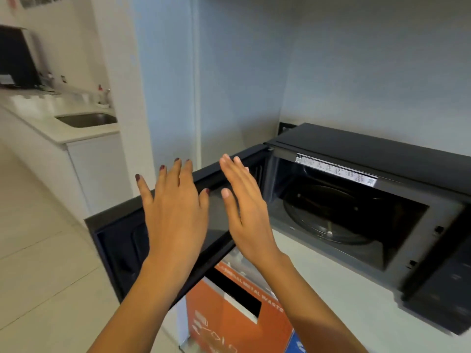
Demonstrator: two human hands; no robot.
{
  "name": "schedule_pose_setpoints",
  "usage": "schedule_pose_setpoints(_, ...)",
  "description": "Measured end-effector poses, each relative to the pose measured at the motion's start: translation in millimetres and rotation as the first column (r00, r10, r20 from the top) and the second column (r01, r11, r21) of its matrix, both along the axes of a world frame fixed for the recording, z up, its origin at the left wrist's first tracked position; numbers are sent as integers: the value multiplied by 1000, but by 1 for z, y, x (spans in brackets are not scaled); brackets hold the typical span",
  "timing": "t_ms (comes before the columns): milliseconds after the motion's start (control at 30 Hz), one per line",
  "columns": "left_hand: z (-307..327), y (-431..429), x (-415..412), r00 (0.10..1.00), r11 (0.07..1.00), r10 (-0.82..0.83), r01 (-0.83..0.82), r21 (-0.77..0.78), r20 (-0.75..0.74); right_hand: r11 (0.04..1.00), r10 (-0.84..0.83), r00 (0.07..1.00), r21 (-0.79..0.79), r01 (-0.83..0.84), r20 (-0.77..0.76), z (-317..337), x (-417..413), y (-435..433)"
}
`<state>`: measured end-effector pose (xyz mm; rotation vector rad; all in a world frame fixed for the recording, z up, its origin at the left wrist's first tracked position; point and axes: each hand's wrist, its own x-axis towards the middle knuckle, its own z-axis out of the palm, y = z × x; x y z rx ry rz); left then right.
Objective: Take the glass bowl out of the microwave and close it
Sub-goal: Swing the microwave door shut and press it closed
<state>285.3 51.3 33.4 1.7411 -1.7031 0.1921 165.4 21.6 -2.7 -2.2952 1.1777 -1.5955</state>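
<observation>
At the centre of the frame, two bare hands are raised side by side in front of an open microwave door (122, 238). On the left hand (175, 210) the grip is wide, fingers spread and straight, its back to the camera, holding nothing. On the right hand (244, 212) the grip is also wide and flat, turned edge-on with the palm facing left, holding nothing. Both hands overlap the door's dark window as seen from above; whether either touches it cannot be told.

The microwave (382, 154), black, sits on a pale tabletop (331, 289) at the right of the frame, its door swung out toward the lower left. Inside the cavity the round turntable (328, 215) shows, and no glass bowl can be seen on it or elsewhere in the frame. A white label strip (336, 169) runs along the upper edge of the opening.

Below the door, at the bottom centre, stands an orange waste bin (229, 322) with white lettering and a dark slot. At the upper left a second counter carries a steel sink (88, 119), with small bottles (102, 95) beside it and a dark appliance (15, 57) farther back.
</observation>
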Motion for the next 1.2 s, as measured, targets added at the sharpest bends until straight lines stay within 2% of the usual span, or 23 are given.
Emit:
schedule_pose_setpoints(133, 3, 0, 14, 1000, 999, -18, 18, 31, -8, 994, 90, 994, 70, -86, -62, 1, 22, -14)
schedule_pose_setpoints(300, 13, 2, 23, 994, 994, -106, 107, 30, -14, 987, 111, 993, 125, -104, -50, 0, 26, -21)
schedule_pose_setpoints(400, 25, 1, 31, 986, 981, -166, 167, 101, -19, 991, 84, 996, 101, -85, 12, 1, 21, -18)
schedule_pose_setpoints(533, 37, 0, 30, 953, 927, -272, 297, 230, -134, 985, 85, 985, 136, -106, 148, 9, 2, -9)
schedule_pose_setpoints(700, 41, 4, 11, 867, 841, -419, 483, 245, -269, 956, 90, 969, 252, -148, 230, 23, -32, 8)
schedule_pose_setpoints(800, 35, 6, -7, 772, 756, -525, 616, 221, -358, 933, 83, 973, 327, -152, 214, 31, -57, 17)
schedule_pose_setpoints(867, 29, 4, -24, 726, 708, -590, 675, 207, -353, 912, 57, 980, 390, -128, 189, 37, -75, 25)
schedule_pose_setpoints(1000, 20, 2, -59, 688, 665, -628, 718, 208, -364, 856, 28, 998, 515, -48, 47, 56, -106, 43)
schedule_pose_setpoints(1200, 9, -11, -109, 594, 596, -707, 793, 127, -384, 717, 56, 997, 697, -1, -56, 85, -156, 78)
